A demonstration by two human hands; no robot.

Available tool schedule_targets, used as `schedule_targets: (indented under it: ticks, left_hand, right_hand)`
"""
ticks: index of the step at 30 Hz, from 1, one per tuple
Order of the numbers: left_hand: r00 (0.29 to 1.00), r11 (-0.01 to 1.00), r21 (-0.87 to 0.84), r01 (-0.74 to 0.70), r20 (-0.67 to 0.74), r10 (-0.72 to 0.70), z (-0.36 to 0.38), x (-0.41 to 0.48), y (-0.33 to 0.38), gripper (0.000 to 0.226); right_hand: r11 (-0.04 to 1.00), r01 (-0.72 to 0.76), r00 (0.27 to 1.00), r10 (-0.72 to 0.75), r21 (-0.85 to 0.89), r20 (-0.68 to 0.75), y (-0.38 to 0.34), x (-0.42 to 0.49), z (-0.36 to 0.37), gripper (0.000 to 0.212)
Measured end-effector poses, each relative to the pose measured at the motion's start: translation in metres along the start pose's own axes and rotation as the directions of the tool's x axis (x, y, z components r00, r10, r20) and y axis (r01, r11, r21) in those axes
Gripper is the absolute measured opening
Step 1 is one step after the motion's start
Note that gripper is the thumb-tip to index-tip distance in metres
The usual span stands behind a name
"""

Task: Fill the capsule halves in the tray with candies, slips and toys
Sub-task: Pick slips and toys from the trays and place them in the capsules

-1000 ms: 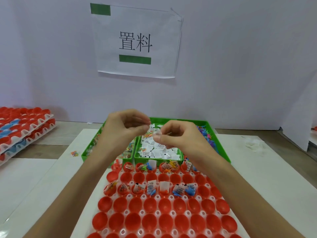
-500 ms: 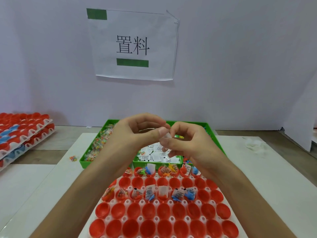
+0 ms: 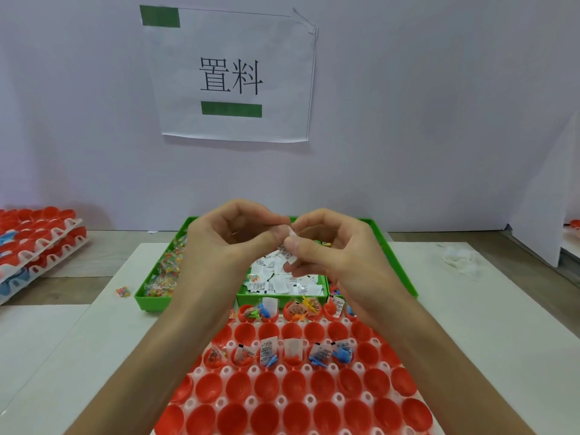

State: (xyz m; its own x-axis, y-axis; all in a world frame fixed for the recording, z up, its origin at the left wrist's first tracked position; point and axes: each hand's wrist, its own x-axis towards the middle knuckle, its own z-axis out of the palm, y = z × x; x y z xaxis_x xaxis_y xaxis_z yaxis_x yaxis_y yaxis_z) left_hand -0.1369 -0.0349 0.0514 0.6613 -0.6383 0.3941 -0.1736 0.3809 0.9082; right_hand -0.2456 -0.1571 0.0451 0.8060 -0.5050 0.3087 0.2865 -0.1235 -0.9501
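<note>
In the head view, a printed paper slip (image 3: 288,251) is being pinched between the two hands, raised above the green bin (image 3: 153,301). The left hand (image 3: 232,243) is being held with its fingers curled inward, thumb and forefinger closing on the slip's upper end. The right hand (image 3: 332,246) is likewise being kept curled, its thumb pressing the slip against the fingers from the other side. Whether one slip or several are being held cannot be told.

Below the hands, the bin is being seen divided into compartments: wrapped candies (image 3: 166,271) are lying in the left one and loose slips (image 3: 282,282) in the middle one, while the right one is being mostly hidden by the right hand.

Just in front of the bin, touching it, the white capsule tray (image 3: 252,402) is lying with rows of red capsule halves (image 3: 266,383). Halves in the farthest row and in the third row are being shown holding slips, candy packets and small blue toys (image 3: 343,354); the nearer rows are showing bare red insides.

A stray candy packet (image 3: 123,291) is lying on the white table (image 3: 470,324) beside the bin's left corner. Stacked capsule trays (image 3: 40,243) are resting at the far left, and a paper sign (image 3: 232,76) is hanging on the wall behind.
</note>
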Motion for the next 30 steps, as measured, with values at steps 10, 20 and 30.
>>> schedule_targets:
  ticks: [10,20,30]
  left_hand:
    - [0.964,0.969,-0.038,0.245,0.113,-0.24,-0.001,0.004,-0.004,0.024]
    - [0.974,0.952,0.247,0.18,0.09,-0.207,0.004,0.0,-0.012,0.011]
    - [0.946,0.939,0.245,0.241,0.159,-0.284,0.004,-0.001,-0.016,0.017]
  right_hand:
    - [0.992,0.068,0.996,-0.062,-0.107,0.057,0.0,0.004,-0.012,0.008]
    - [0.245,-0.339,0.939,0.025,-0.909,-0.343,0.089,0.023,-0.137,0.015]
    - [0.088,-0.306,0.952,0.044,-0.948,-0.304,0.11,0.031,-0.146,0.024]
